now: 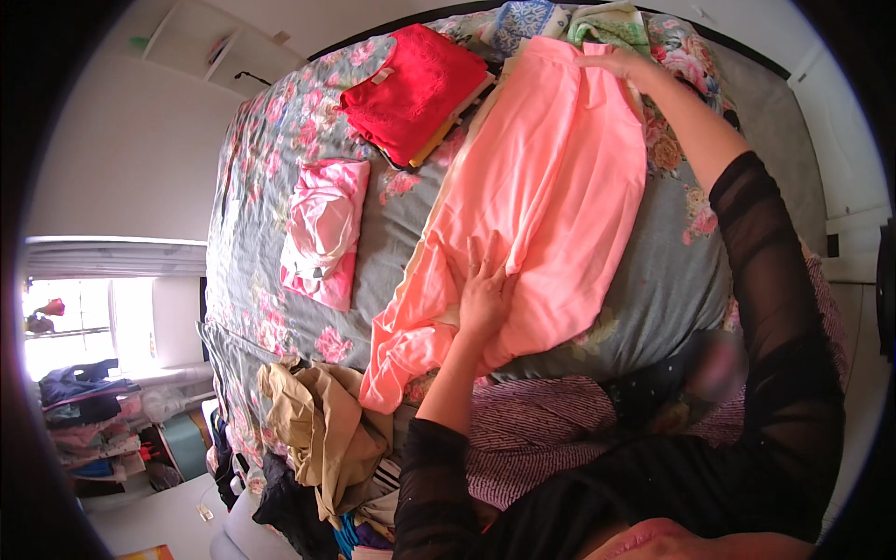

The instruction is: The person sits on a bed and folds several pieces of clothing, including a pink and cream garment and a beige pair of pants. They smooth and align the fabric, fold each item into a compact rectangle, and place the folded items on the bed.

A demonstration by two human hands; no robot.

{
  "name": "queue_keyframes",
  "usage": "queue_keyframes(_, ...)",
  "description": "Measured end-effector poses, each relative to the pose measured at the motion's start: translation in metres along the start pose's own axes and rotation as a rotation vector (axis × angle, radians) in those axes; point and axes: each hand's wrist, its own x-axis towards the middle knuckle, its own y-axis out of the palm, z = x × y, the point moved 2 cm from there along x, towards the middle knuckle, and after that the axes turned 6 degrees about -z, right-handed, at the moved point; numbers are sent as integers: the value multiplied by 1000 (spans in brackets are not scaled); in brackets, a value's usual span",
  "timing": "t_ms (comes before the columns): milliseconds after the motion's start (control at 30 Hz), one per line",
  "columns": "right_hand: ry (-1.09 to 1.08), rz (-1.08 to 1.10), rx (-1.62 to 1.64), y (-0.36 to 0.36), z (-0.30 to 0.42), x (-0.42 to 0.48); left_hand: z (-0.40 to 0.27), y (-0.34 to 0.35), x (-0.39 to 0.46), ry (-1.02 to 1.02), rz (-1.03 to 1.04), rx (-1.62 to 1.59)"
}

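Observation:
Coral-pink trousers (539,161) lie spread lengthwise across the bed, waistband at the far end. Their near end is bunched and wrinkled on the left, and a cream-coloured edge shows along their left side. My left hand (486,297) rests on the lower part with its fingers spread and nothing held. At the waistband, my right hand (619,66) lies over the fabric's right corner. Its thumb is hidden, so whether it pinches the cloth cannot be told.
A folded red garment (413,91) tops a stack of clothes. Folded pink-and-white clothing (322,231) lies on the floral bedspread (399,231). Crumpled khaki clothing (322,427) and a black garment (297,507) are near the bed's lower left edge. Patterned cloths (525,24) lie at the far end.

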Motion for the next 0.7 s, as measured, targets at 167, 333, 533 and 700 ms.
queue_keyframes(167, 220, 381, 69, 5, 52, -14, 7, -5, -10, -39, 2, 26)
queue_keyframes(333, -24, 114, -562, -1, 27, 29, -5, 0, 6, 23, -14, -20)
queue_keyframes(533, -254, -122, -628, 17, 15, 23, -10, -9, 5, 67, -36, 84)
queue_keyframes(700, -634, -86, -645, 37, 61, -45, -1, -5, -1, 44, -61, -21)
